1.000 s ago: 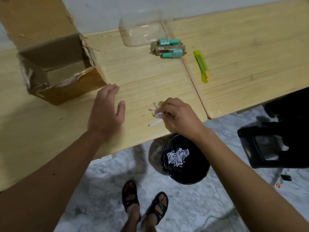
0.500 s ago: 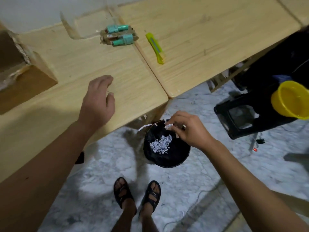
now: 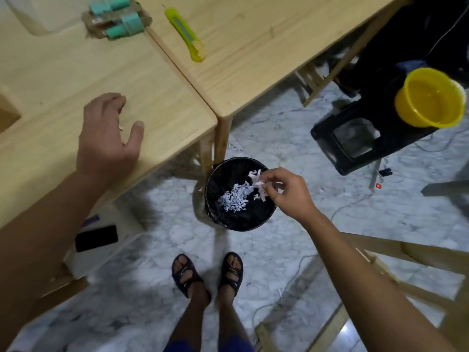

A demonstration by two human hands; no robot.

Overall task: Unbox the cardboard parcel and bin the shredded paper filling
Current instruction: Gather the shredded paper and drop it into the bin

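Pinched in the right hand (image 3: 291,193), a few shredded paper strips (image 3: 258,182) hung over the black bin (image 3: 215,179), above a paper heap (image 3: 234,200) inside. Left hand (image 3: 106,138) hovered over the tabletop (image 3: 63,80), fingers loosely spread, grasping nothing.

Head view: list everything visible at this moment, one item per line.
Tables: two, light wood, butted together.
Utility knife: one, yellow-green, on right table.
Carded teal items: one pack, on left table.
Cardboard box: one corner, brown, left edge.
Bin: one, black, on the floor.
Shredded paper: white heap, in the bin.
Bowl: one, yellow, right.
Phone: one, black, under table.
Left hand: over table, holding nothing.
Right hand: pinching shreds over bin.
Feet: two, black sandals.
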